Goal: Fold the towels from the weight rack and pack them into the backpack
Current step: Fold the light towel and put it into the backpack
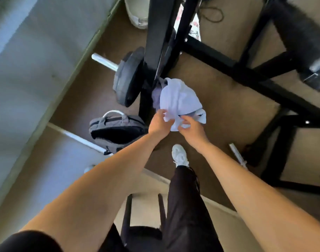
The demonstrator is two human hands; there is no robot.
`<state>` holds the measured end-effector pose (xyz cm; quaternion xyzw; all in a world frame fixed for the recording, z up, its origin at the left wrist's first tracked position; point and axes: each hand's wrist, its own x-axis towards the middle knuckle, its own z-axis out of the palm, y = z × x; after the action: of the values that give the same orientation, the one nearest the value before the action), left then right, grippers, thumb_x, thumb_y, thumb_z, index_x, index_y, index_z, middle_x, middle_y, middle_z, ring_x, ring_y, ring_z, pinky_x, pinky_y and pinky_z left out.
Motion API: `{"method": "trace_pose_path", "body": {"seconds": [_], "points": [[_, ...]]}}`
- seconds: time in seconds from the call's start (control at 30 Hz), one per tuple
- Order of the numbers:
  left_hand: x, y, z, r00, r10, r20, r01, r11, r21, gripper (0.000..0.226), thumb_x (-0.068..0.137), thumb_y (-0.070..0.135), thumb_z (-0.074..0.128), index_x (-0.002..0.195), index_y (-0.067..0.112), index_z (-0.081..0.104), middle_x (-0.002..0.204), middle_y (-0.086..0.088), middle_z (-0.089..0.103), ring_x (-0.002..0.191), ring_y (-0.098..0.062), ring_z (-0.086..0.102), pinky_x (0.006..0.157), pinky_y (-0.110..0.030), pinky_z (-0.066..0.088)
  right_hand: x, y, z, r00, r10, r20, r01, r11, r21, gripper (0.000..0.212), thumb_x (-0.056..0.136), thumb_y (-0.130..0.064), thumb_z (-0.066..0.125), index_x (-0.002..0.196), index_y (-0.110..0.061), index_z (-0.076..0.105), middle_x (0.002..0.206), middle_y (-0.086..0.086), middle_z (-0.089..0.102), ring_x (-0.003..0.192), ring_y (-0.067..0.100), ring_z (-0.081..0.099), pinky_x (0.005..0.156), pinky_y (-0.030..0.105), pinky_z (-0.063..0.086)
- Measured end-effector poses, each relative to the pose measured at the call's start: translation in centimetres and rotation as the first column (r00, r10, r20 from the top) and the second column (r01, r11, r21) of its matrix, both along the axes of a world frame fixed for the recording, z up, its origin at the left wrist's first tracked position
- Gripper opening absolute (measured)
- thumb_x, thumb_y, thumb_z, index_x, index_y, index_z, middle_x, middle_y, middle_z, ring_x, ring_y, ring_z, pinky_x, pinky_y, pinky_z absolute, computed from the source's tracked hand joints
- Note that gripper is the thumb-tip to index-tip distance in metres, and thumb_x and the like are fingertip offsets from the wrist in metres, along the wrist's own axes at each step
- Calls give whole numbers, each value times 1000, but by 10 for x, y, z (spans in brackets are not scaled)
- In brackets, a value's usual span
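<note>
A crumpled white towel [179, 100] hangs bunched in front of me, beside the black weight rack [155, 39]. My left hand [160, 122] pinches its lower edge from the left. My right hand [191, 130] grips the same lower edge from the right. A greyish cloth [156, 96] shows behind the towel, against the rack post. The grey backpack [115, 130] lies on the floor to the left of my hands, its black opening facing up and its white handle at the top.
A barbell with a dark weight plate [128, 79] sits on the rack above the backpack. Black frame bars [246, 73] cross the brown floor on the right. My white shoe [180, 155] stands below my hands. A grey wall runs along the left.
</note>
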<state>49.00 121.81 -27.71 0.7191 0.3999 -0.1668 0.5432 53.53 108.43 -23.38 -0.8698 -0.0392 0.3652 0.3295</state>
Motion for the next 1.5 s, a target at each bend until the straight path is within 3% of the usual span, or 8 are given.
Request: {"method": "trace_pose_path", "body": {"seconds": [0.33,0.5,0.6,0.7,0.8,1.07,1.2,1.5], "points": [[-8,9,-11,980,124,157,-145,980,136,25,105,21,44,82,13,42,70,1,42,65,-17,39,63,-34,33,-4,14,-9,984,-65,164,37,985,168,55,96,-6,55,147,-23,46,130,-2,54,98,14,62,93,36,54],[-30,37,68,890,-69,450,21,993,112,44,103,2,39,83,40,50,65,8,39,60,-7,33,58,-28,28,23,50,37,848,265,458,-358,925,128,61,91,5,58,146,-22,50,153,0,38,108,6,58,82,21,54],[-47,67,106,842,-219,493,138,971,196,35,102,0,41,108,15,71,68,-7,52,61,-14,40,58,-28,31,32,77,74,750,533,392,-595,802,47,53,87,5,60,135,-18,60,153,-1,42,126,16,52,87,25,50],[-72,108,143,840,-241,486,134,960,244,39,97,-5,43,110,11,76,68,14,58,61,-5,45,59,-18,32,23,106,113,654,666,358,-700,713,-48,10,88,-9,61,94,-17,64,101,-5,62,97,28,62,71,35,47],[-106,152,164,869,-149,471,52,976,214,36,89,2,46,94,25,74,64,20,56,61,-4,44,59,-24,34,3,133,143,697,658,285,-672,738,-61,32,85,-24,66,66,-28,42,62,-7,43,64,25,50,57,38,41],[-183,225,207,859,-25,511,-47,991,127,39,88,-4,51,84,30,69,76,22,67,74,3,58,68,-15,43,-99,191,203,779,624,62,-625,764,163,27,86,-15,73,77,-4,50,65,8,47,52,19,50,47,36,45],[-217,235,183,904,-45,425,-11,992,128,19,93,38,56,75,35,61,61,20,53,60,0,46,58,-15,34,-143,199,180,835,459,-304,-295,840,456,14,92,-5,70,99,-3,58,60,-10,63,42,15,59,40,26,45],[-303,196,62,944,69,324,-10,983,-182,85,75,83,63,68,2,41,66,-4,47,66,-12,40,60,-29,31,-189,168,59,749,530,-397,-255,785,565,10,92,-5,70,86,-11,64,63,13,48,42,16,47,41,26,43]]}}
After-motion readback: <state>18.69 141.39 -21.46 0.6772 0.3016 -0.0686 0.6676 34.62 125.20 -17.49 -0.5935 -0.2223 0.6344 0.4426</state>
